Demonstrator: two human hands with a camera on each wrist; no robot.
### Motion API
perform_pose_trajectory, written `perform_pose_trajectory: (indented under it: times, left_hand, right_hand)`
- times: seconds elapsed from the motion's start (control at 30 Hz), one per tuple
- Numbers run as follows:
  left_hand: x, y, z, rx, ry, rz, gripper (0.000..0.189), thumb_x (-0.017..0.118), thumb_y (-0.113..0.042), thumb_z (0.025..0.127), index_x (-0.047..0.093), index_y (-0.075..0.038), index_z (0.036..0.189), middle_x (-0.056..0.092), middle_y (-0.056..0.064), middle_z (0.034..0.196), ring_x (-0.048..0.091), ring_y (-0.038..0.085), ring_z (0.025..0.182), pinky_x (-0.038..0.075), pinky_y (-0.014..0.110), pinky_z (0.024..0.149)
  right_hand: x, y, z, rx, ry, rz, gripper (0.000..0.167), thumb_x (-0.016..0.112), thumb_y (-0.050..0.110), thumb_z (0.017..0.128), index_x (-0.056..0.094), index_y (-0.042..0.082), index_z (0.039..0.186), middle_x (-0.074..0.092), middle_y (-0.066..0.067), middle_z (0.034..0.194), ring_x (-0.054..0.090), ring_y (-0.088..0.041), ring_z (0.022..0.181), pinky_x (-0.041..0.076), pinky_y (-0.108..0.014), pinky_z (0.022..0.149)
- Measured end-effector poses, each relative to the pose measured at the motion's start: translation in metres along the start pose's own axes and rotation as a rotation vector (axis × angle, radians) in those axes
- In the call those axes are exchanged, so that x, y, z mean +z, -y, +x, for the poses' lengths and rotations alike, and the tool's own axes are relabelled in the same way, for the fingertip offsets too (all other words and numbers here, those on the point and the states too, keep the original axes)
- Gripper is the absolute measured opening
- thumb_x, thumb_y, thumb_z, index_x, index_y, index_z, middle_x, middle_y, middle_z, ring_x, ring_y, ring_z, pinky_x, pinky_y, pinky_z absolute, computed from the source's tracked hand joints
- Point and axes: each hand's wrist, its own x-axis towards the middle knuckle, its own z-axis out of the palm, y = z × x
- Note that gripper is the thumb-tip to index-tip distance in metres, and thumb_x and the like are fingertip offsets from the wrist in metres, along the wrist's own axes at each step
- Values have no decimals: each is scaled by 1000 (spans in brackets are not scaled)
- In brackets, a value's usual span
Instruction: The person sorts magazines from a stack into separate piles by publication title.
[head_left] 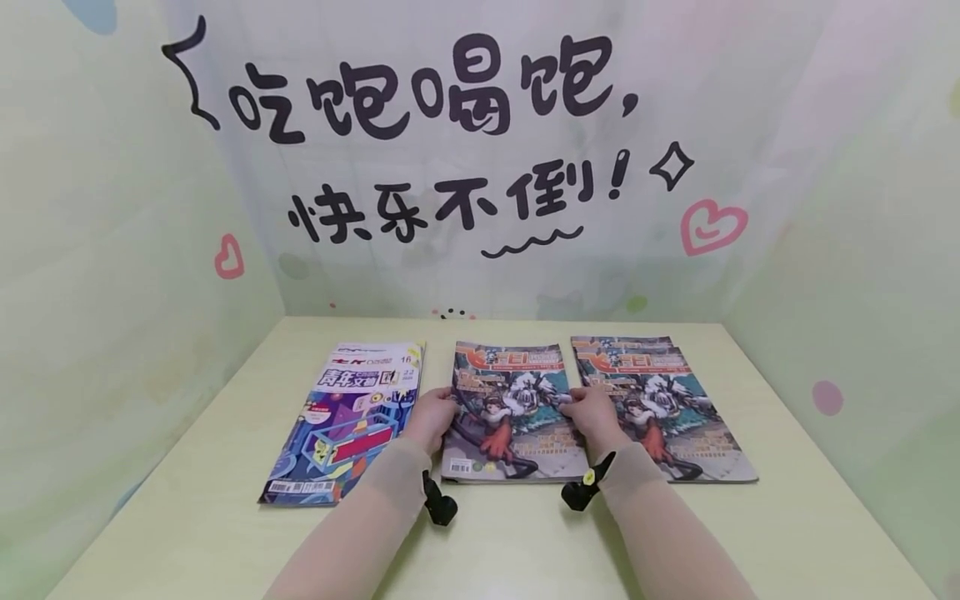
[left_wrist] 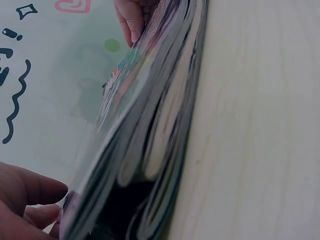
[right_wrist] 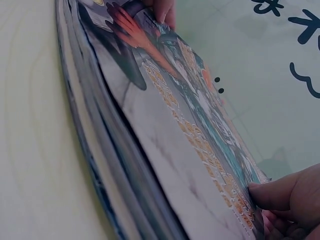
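Observation:
A stack of magazines with an illustrated cover of a figure in red lies flat in the middle of the table. My left hand holds its left edge, the fingers and thumb at the side of the stack in the left wrist view. At the opposite edge my right hand grips it, its thumb on the top cover and the other fingers lower at the side. Several thick, layered page edges show in both wrist views. Close beside my right hand lies another pile of magazines with the same cover.
To the left, a slanted pile of purple-and-blue magazines lies near my left forearm. The pale wooden table meets a printed cloth backdrop at its rear edge, with similar cloth on both sides.

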Motion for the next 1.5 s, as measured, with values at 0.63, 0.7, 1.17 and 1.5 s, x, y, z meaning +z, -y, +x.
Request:
perform_pose_trajectory:
  times: [0.63,0.7,1.17,1.5]
  left_hand:
    - [-4,-3,-12,71,23,52,48,52,-6,90,50,-3,138,48,18,139,46,34,125,37,49,105]
    - [-4,-5,-14,78,41,80,50,52,-5,90,47,-3,140,48,19,139,47,34,122,38,49,103]
    - [-5,-1,-6,-77,173,-304,56,38,7,92,30,3,147,44,24,140,48,34,120,42,42,102]
    - [-5,-2,-5,-137,195,-435,56,36,4,96,24,-1,151,40,24,143,46,36,124,43,41,100]
  right_hand:
    - [4,-6,-2,-45,3,-1,46,57,3,94,46,-7,138,43,-27,140,42,-40,127,41,-51,100]
    - [4,-6,-2,-45,3,-1,46,57,4,94,46,-7,138,43,-27,140,42,-40,127,41,-51,100]
    - [-3,-6,-2,-12,46,80,48,54,12,98,43,-4,141,36,-26,145,37,-41,131,36,-52,105]
    - [-10,-2,-5,23,43,125,45,55,16,98,46,0,139,24,-23,151,38,-40,129,38,-51,102]
